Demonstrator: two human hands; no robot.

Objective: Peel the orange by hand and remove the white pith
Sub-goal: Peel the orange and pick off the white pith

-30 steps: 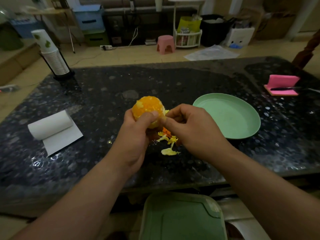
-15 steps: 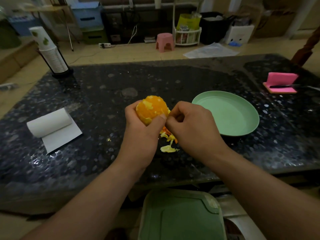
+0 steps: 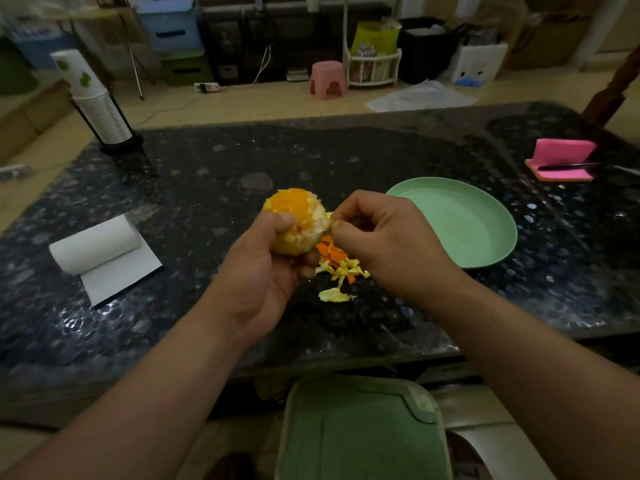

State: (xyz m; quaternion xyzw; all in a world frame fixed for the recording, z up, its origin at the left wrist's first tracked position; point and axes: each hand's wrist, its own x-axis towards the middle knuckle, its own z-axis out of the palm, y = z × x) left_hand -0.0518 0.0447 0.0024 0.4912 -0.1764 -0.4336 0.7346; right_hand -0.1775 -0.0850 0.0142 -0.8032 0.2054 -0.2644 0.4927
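Observation:
A mostly peeled orange, bright flesh on top with pale pith patches on its side, is held above the dark speckled table. My left hand grips it from below and the left, thumb pressed on its near side. My right hand has its fingers curled at the orange's right side, fingertips pinching a small strip of pith. A pile of orange peel and pith scraps lies on the table under the hands.
An empty green plate sits just right of my hands. A paper towel roll lies at the left, a stack of paper cups at the far left, a pink sponge with a knife at the far right. A green lid sits below the table edge.
The left hand has turned the orange slightly, showing more pith on its right side. The right hand's fingertips stay at that side, now pinching a strip of pith.

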